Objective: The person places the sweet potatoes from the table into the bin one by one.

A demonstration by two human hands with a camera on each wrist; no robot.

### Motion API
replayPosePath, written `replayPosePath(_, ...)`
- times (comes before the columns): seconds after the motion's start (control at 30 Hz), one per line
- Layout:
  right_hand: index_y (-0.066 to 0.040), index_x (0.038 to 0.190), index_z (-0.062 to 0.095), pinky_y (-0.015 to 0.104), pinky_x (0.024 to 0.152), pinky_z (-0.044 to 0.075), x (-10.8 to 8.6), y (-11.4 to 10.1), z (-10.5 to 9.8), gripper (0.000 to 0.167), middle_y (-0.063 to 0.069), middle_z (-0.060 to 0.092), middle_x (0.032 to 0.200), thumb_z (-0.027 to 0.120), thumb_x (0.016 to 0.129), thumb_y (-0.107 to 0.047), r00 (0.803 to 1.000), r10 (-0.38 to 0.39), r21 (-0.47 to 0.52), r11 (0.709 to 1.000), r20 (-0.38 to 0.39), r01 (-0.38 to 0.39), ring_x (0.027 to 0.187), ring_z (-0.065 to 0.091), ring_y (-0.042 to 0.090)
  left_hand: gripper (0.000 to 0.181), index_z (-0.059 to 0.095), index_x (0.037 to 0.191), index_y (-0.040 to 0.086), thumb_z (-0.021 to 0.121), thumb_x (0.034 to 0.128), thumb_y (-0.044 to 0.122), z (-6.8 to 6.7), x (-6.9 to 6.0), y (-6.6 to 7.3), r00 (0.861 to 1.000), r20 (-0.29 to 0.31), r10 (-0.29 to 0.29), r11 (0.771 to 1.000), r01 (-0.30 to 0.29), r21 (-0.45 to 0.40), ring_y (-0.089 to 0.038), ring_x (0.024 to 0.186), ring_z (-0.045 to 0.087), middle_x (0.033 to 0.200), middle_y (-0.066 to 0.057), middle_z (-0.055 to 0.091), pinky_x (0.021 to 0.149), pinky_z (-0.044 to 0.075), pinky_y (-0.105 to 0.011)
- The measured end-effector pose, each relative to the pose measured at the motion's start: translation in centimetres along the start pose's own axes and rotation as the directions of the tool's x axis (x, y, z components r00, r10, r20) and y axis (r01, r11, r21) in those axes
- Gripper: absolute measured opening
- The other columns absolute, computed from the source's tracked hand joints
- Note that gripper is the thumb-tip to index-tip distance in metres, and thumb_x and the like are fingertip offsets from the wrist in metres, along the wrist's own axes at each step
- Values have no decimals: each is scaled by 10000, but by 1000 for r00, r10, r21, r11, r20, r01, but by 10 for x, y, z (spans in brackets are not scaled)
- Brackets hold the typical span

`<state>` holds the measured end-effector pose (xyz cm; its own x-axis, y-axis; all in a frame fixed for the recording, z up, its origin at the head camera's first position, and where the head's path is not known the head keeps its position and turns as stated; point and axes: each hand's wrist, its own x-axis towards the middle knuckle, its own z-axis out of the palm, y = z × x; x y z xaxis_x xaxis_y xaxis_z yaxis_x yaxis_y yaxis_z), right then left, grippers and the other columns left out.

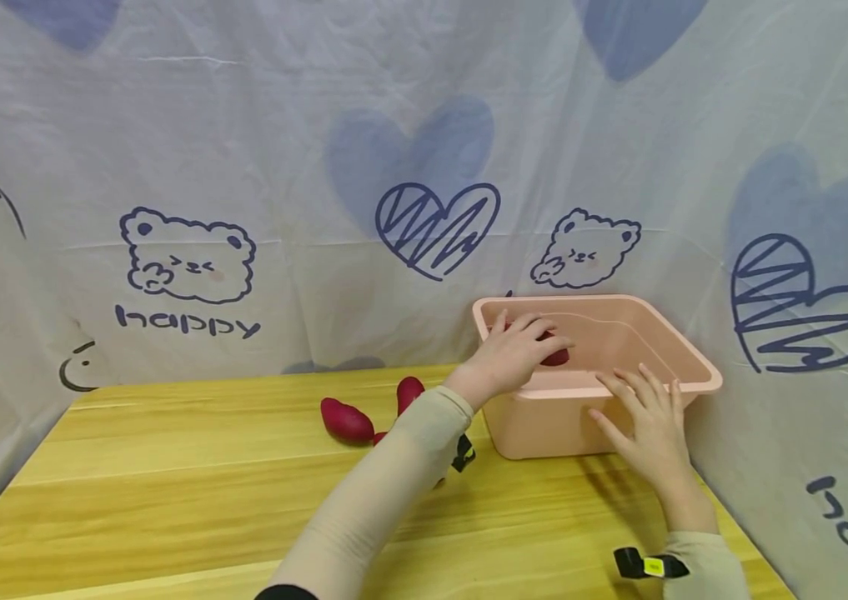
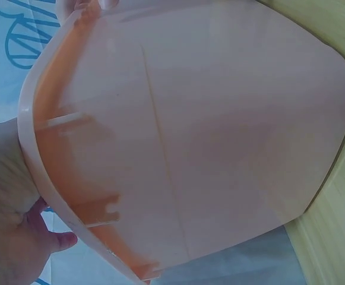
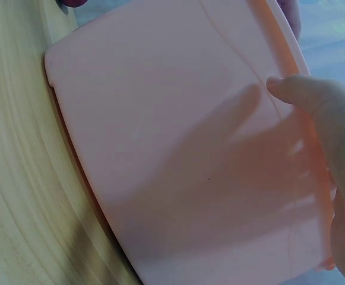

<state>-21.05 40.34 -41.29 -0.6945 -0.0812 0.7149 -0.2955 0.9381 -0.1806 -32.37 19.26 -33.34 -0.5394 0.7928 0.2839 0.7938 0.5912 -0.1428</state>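
Observation:
Inside the left part of a pink bin (image 1: 544, 425), my left hand (image 1: 509, 354) has its fingers and thumb curled round a dark red sweet potato (image 1: 556, 357). In the left wrist view the left hand (image 2: 12, 208) reaches over the rim, its thumb visible and the sweet potato hidden by the bin wall (image 2: 231, 136). My right hand (image 1: 649, 429) is at the front rim towards the right, fingers extended over it and thumb outside. The right wrist view shows the right hand (image 3: 338, 130) with its thumb in front of the outer wall (image 3: 160, 148).
On the wooden table (image 1: 168, 483), left of the bin, lie a red sweet potato (image 1: 347, 421) and another (image 1: 408, 392), partly behind the left forearm, with a bit of red between them. A printed cloth (image 1: 303, 167) hangs behind and at both sides.

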Motion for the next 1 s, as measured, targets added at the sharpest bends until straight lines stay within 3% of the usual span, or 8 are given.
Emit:
replayPosePath(0.13,-137,1283,603,693,1141,69,0,-1,-1,519,184,552,1304,616,899,-487,1000,-6,-1,1000,-4,6,1329,361,482,511,399,1453,402,417,1036,108,1,0,-1,1000,24,-8,1000,9,-29,-159,1449,298,1523,80,399,1173,230,-582)
replayPosePath(0.27,-133,1279,604,691,1142,69,0,-1,-1,521,184,553,1303,615,899,-490,1000,-7,1,1000,-5,7,1323,367,488,587,391,1460,393,564,974,115,0,0,-1,999,37,-14,999,15,-37,-172,1453,295,1537,67,382,1172,228,-586)
replayPosePath(0.4,-129,1276,608,693,1141,69,0,-1,-1,524,185,555,1300,615,899,-492,1000,-9,5,1000,-7,9,1317,370,493,563,404,1449,406,562,977,141,0,0,-1,999,29,-22,999,23,-29,-170,1445,315,1526,81,396,1167,246,-578)
replayPosePath(0.5,-130,1276,608,695,1140,72,0,-1,-1,531,185,555,1299,605,903,-506,1000,-9,4,1000,-9,9,1318,370,490,509,418,1435,421,481,1014,142,1,1,-2,999,19,-31,999,32,-25,-155,1437,331,1510,98,414,1159,267,-573)
replayPosePath(0.73,-145,1287,599,693,1141,70,1,-1,0,530,182,551,1305,592,910,-518,1000,-7,1,1000,-2,7,1336,356,473,487,461,1408,404,581,970,229,3,-1,-3,999,-14,-44,999,44,-27,-140,1417,345,1476,110,443,1147,294,-563)
replayPosePath(1.0,-149,1287,597,697,1138,67,1,0,1,504,187,548,1309,665,872,-428,1000,-6,3,1000,1,6,1338,350,476,442,473,1401,389,576,972,359,3,-7,-2,994,-79,-81,996,84,35,-179,1418,350,1467,81,460,1143,283,-588)
